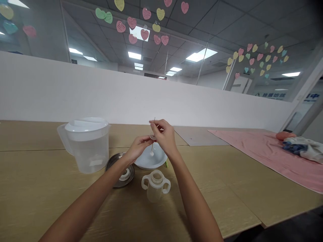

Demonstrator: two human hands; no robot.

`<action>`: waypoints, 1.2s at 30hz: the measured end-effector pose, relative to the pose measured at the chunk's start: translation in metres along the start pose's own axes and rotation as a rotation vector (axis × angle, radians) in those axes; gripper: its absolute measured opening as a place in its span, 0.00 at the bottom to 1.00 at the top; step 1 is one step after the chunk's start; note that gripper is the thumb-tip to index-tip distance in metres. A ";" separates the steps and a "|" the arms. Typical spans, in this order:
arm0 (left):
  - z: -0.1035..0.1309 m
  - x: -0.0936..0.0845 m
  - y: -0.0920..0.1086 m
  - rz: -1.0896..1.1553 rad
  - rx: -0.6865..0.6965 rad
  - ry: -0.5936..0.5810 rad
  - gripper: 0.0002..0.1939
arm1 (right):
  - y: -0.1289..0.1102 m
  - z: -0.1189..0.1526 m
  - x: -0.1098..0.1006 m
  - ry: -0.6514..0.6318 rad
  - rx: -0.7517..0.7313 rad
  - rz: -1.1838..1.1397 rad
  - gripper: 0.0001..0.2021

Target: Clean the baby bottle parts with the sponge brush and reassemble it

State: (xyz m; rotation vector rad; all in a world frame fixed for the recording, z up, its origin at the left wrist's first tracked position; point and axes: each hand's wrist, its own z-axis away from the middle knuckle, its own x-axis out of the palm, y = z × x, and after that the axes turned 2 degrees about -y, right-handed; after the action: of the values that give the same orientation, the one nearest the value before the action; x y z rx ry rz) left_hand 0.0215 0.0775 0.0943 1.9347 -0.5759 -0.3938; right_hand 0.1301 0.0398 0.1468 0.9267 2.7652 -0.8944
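Observation:
Over a white bowl (151, 160), my left hand (138, 146) grips a small translucent round part (152, 136) between its fingers. My right hand (163, 131) pinches a thin stick or tube that passes through this part. A small white tip (151, 153) hangs at its lower end above the bowl. Below the bowl stands a translucent two-handled baby bottle (154, 190), upright and with its top open. Beside my left forearm, a metal dish (116, 184) holds a white ring (124, 175); the forearm partly hides the dish.
A large lidded pitcher (91, 148) with clear liquid stands at the left. A green item (167, 164) lies by the bowl's right edge. On the right are a pink cloth (264, 151) and bundled fabric (304, 148). A white low wall (126, 101) runs behind the table.

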 end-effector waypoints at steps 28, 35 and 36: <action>-0.003 0.001 -0.011 -0.315 0.160 0.100 0.13 | -0.011 -0.008 -0.030 0.244 -0.032 -0.071 0.09; -0.004 0.000 -0.010 -0.375 0.173 0.088 0.13 | -0.013 -0.011 -0.051 0.469 -0.003 -0.093 0.12; -0.005 -0.004 -0.010 -0.410 0.173 0.085 0.13 | -0.013 -0.011 -0.052 0.518 -0.011 -0.087 0.12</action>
State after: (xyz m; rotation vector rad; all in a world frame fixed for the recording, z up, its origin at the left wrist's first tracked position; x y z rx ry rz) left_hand 0.0229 0.0876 0.0871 2.2280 -0.1566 -0.5296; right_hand 0.1654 0.0102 0.1760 1.1890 3.2558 -0.7302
